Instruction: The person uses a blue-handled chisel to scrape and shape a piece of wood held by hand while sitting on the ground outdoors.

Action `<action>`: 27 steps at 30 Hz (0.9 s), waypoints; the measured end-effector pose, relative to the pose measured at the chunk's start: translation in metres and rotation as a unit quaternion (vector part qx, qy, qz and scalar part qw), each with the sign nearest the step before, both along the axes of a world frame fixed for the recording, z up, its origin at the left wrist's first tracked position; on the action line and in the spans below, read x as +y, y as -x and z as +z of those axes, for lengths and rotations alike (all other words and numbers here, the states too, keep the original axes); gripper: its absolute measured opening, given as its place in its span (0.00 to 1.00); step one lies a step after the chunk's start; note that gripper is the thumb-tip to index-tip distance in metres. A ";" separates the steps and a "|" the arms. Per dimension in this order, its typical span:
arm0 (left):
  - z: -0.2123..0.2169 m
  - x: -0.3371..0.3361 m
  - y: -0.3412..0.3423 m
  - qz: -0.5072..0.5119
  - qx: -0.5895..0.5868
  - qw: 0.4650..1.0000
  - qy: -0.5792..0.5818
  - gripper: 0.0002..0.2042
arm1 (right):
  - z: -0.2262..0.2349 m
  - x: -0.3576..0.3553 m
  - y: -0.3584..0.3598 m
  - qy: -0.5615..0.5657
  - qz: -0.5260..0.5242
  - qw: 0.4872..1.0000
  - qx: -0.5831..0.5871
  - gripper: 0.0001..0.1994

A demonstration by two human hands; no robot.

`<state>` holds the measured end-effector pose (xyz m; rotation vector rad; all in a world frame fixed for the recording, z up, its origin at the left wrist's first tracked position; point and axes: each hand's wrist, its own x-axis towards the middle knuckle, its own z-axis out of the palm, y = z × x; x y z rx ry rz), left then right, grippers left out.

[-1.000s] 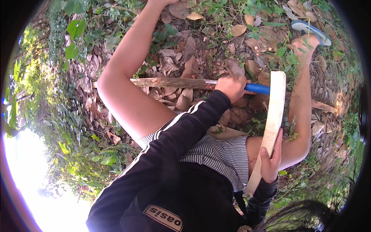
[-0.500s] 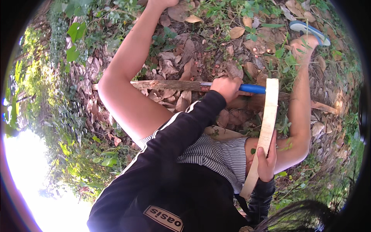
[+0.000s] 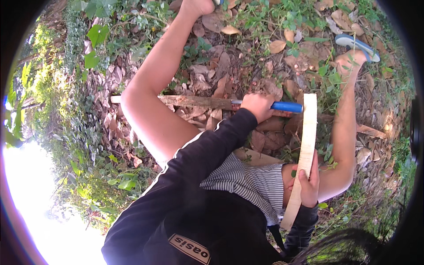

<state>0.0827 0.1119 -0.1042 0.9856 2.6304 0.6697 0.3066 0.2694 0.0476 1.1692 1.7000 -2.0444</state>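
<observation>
My left hand [image 3: 257,107] is closed around a tool with a blue handle [image 3: 287,107]. The handle's end sticks out to the right, close to a pale strip of wood [image 3: 307,132]; I cannot tell whether they touch. A short silver metal part [image 3: 236,102] shows left of the fist, in line with a brown stick [image 3: 194,100]; the tool's kind is unclear. My right hand [image 3: 309,183] grips the lower half of the pale strip, thumb on its near face. The strip stands nearly upright in view, its lower end by my striped shorts [image 3: 247,176].
My bent left leg [image 3: 145,95] crosses over the brown stick, and my right leg [image 3: 342,137] lies beyond the strip. Dry leaves [image 3: 269,137] and green plants [image 3: 291,20] cover the ground. A blue-and-white sandal [image 3: 353,44] is at the far right.
The whole view has shifted slightly, with the ground and legs sitting a little lower and farther right. Both hands keep their holds on the tool and the strip.
</observation>
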 end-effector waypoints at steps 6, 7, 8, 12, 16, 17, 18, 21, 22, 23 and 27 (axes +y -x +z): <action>0.031 -0.024 0.004 0.080 -0.120 0.940 -0.309 0.09 | -0.006 0.011 0.016 -0.021 -0.196 0.979 0.046 0.35; 0.035 -0.033 0.008 0.093 -0.137 0.924 -0.345 0.10 | -0.007 0.010 0.016 0.003 -0.180 0.982 0.053 0.34; 0.040 -0.035 0.010 0.101 -0.162 0.903 -0.385 0.10 | -0.006 0.010 0.012 0.021 -0.170 0.984 0.055 0.34; 0.047 -0.044 0.011 0.265 -0.229 0.793 -0.499 0.09 | -0.007 0.005 0.011 0.050 -0.131 0.989 0.042 0.33; 0.042 -0.072 0.039 0.272 -0.328 0.614 -0.664 0.15 | -0.004 0.008 0.014 0.059 -0.144 0.987 0.035 0.35; 0.059 -0.068 0.041 0.300 -0.346 0.565 -0.686 0.16 | -0.005 0.008 0.015 0.051 -0.150 0.987 0.036 0.35; 0.065 -0.070 0.043 0.278 -0.335 0.560 -0.705 0.15 | -0.005 0.009 0.017 0.044 -0.155 0.986 0.038 0.35; 0.066 -0.085 0.041 0.200 -0.298 0.634 -0.685 0.15 | -0.004 0.009 0.019 0.038 -0.156 0.986 0.035 0.35; 0.062 -0.090 0.039 0.203 -0.298 0.638 -0.681 0.14 | -0.004 0.008 0.021 0.039 -0.154 0.987 0.037 0.35; 0.058 -0.094 0.038 0.206 -0.298 0.640 -0.677 0.14 | -0.005 0.007 0.023 0.042 -0.150 0.987 0.041 0.35; 0.046 -0.099 0.033 0.220 -0.306 0.640 -0.670 0.13 | -0.005 0.001 0.024 0.043 -0.126 0.990 0.036 0.35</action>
